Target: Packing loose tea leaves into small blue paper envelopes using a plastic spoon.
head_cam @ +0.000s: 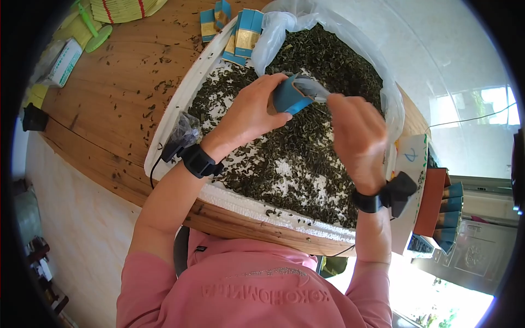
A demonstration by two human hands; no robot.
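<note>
My left hand (256, 108) holds a small blue cardboard box (288, 98), tilted with its open mouth towards the right. A clear plastic bag (311, 87) sticks out of that mouth. My right hand (357, 129), slightly blurred, pinches the outer end of the plastic; the fingertips are partly hidden. Both hands are above a white foam tray (180, 96) strewn with dark dried leaves (287, 143) that look like tea. At the tray's far side, a large translucent plastic bag (379, 61) lies open around a deeper heap of the same leaves (332, 57).
Several blue-and-tan boxes (248, 35) lie at the tray's upper left corner. A clear bundle (186, 129) rests by its left rim. The wooden table (110, 86) bears scattered leaves. On the right stands a carton (410, 164) beside a brown box (430, 201) with blue packs (450, 209).
</note>
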